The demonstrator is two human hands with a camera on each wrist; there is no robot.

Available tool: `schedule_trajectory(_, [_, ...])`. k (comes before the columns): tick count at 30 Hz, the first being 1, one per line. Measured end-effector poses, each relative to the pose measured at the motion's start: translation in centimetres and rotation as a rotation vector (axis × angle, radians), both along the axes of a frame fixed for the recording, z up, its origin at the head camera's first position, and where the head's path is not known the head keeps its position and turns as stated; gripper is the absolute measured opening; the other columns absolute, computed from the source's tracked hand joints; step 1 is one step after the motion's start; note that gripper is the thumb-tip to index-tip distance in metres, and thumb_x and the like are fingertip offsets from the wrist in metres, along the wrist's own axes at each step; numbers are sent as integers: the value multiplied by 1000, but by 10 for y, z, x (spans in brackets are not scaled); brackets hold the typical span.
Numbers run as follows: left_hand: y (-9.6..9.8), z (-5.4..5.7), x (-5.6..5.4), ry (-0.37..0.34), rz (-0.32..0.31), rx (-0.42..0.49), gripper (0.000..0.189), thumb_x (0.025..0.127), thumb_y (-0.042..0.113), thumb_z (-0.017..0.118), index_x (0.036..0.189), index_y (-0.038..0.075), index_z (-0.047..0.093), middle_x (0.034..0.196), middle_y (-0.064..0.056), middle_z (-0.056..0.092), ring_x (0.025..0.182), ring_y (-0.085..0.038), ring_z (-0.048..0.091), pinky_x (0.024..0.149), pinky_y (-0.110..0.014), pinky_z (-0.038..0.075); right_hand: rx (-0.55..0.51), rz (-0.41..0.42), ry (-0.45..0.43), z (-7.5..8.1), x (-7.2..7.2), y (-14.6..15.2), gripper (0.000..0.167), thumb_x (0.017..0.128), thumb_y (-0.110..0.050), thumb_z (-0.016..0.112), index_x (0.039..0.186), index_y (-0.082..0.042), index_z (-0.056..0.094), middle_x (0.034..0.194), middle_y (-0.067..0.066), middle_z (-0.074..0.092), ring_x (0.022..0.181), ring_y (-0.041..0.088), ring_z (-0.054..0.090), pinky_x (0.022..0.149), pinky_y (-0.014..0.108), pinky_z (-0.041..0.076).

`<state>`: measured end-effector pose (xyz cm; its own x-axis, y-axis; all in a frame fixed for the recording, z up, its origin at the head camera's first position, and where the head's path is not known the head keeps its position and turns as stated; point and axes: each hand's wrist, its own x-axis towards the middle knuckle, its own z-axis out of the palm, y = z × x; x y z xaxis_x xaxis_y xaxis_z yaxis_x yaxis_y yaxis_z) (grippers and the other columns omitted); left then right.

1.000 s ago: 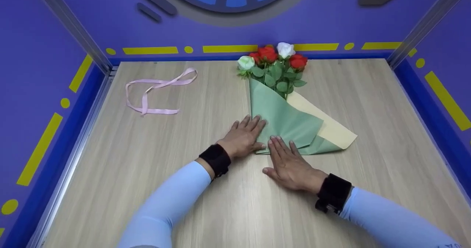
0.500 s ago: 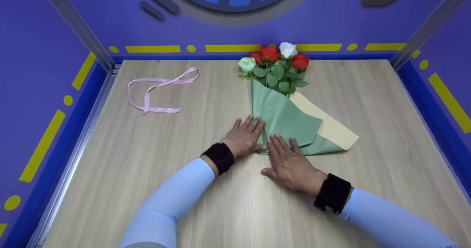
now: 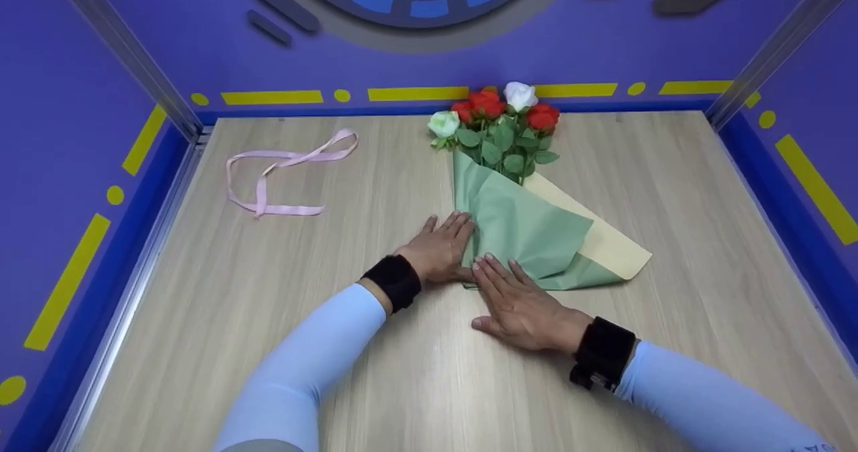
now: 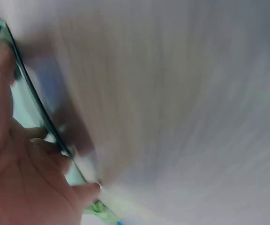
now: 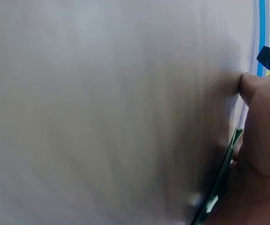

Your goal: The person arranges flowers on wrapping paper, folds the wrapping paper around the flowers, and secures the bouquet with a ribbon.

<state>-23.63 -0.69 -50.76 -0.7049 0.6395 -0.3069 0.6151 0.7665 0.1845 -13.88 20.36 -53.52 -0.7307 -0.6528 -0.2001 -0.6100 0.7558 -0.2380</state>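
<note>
A bouquet of red and white roses (image 3: 486, 103) with green leaves lies on the table, wrapped in green paper (image 3: 529, 227) with a cream inner side (image 3: 603, 244) showing at the right. My left hand (image 3: 437, 254) rests with fairly straight fingers on the wrap's left edge near its bottom. My right hand (image 3: 526, 311) lays its extended fingertips on the bottom edge, close to the left thumb; its own thumb points out over the table. In the left wrist view, the fingers meet the paper's edge (image 4: 46, 117). The right wrist view shows only a dark green paper edge (image 5: 219, 176) beside the hand.
A pink ribbon (image 3: 291, 159) lies loosely looped at the table's back left. Purple-blue panels with yellow marks (image 3: 268, 97) enclose the wood-grain table (image 3: 375, 371) at the back and both sides. The flower heads reach close to the back panel.
My right fingertips have slid slightly left and towards me, nearer the left thumb. The green flap's loose corner has shifted a little right. The left hand stays nearly in place.
</note>
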Motion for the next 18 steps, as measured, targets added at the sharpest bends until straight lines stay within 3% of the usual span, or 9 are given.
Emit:
schedule_trajectory(3, [-2, 1, -7, -29, -12, 33, 100, 93, 64, 71, 162, 7, 27, 176, -16, 15, 164, -30, 15, 130, -57, 18, 14, 4, 7, -1, 0, -2, 88, 111, -58, 37, 166, 6, 12, 174, 26, 12, 163, 40, 7, 129, 62, 11])
schedule_trajectory(6, [-3, 3, -9, -67, -7, 20, 104, 92, 65, 71, 164, 6, 23, 177, -17, 11, 164, -31, 12, 131, -57, 15, 22, 12, 0, -1, 0, -5, 89, 111, -59, 36, 166, 6, 12, 174, 25, 11, 163, 39, 6, 129, 62, 10])
schedule_trajectory(9, [-6, 7, -11, -143, -7, 5, 104, 98, 59, 67, 168, 4, 13, 177, -17, 5, 165, -30, 4, 132, -55, 9, 22, 16, -9, 0, 1, -7, 88, 110, -60, 35, 166, 4, 12, 175, 24, 9, 164, 39, 4, 130, 62, 9])
schedule_trajectory(11, [-8, 10, -13, -165, 2, 9, 90, 106, 48, 59, 169, 3, 13, 177, -16, 6, 165, -30, 3, 132, -54, 10, 19, 16, -10, 1, 1, -8, 88, 110, -60, 35, 167, 4, 12, 175, 24, 8, 164, 39, 4, 130, 62, 9])
schedule_trajectory(15, [-10, 9, -12, -103, 16, 10, 68, 114, 33, 41, 169, 3, 15, 177, -17, 9, 165, -30, 6, 131, -55, 13, 20, 13, -5, 1, 0, -6, 87, 110, -59, 36, 167, 3, 14, 175, 23, 8, 164, 39, 4, 129, 62, 10])
schedule_trajectory(18, [-9, 1, -9, -34, 12, -46, 69, 115, 40, 35, 169, 4, 10, 177, -15, 7, 165, -30, 5, 131, -57, 11, 26, 11, -6, 0, 0, -4, 87, 110, -59, 36, 167, 3, 14, 176, 22, 9, 164, 38, 4, 130, 61, 10])
